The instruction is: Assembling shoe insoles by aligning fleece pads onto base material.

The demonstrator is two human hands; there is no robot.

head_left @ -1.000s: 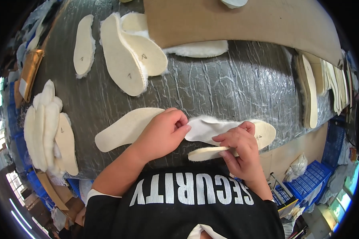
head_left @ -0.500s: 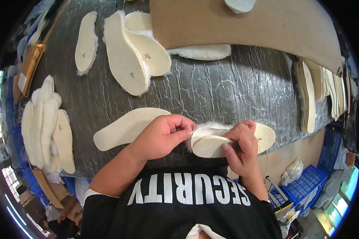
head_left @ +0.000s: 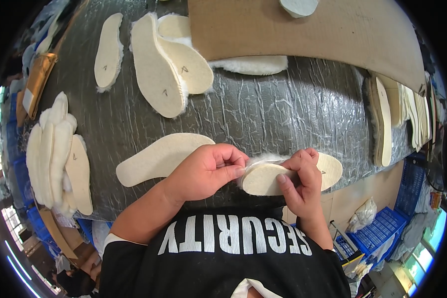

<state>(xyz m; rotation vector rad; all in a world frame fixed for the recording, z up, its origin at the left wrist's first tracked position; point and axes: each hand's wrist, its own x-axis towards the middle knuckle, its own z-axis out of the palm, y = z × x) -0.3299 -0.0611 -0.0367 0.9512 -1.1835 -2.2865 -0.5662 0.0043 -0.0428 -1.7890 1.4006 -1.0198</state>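
I am holding a cream felt insole (head_left: 263,178) between both hands, just above the near edge of the tabletop (head_left: 283,114) and close in front of my chest. My left hand (head_left: 208,171) is pinching its rounded end, the grip closed with thumb and fingertips pressing on the rim where a fringe of white fleece is showing. My right hand (head_left: 300,181) is wrapping the other part of it, the grip closed around the piece with the thumb lying across the flat felt face and the fingers curling behind. The long axis of the insole is running sideways, from my left grip across to my right grip, so the two grips are facing each other along its length, with the piece lying between them and touching both. The left grip is sitting at the very tip; the right grip is covering more of the length and is bearing most of the hold, I judge. Beyond my right grip a second insole (head_left: 330,169) is peeking out, its far end lying flat on the tabletop; I cannot tell whether it is touching the held one. Just outside my left grip another bare insole (head_left: 156,159) is lying flat, its long axis slanting away from my left wrist.
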